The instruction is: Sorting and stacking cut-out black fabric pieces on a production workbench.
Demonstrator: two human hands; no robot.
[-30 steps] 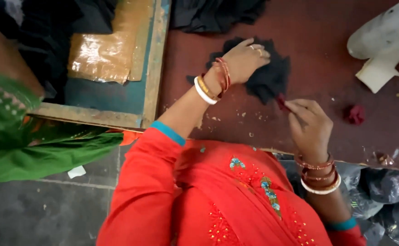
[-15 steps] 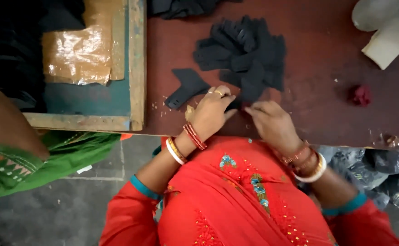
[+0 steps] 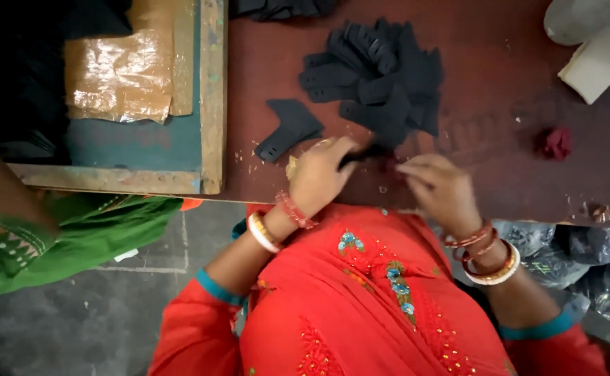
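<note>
On maroon table, hands, black pieces

My left hand and right hand lay close together at the near edge of the table, fingers curled inward. Both wrists bent up from my chest, bangles on each.

Matt black cloth pieces are seen on a dull, scuffed maroon worktop, beside glossy crinkled brown tape.
</note>
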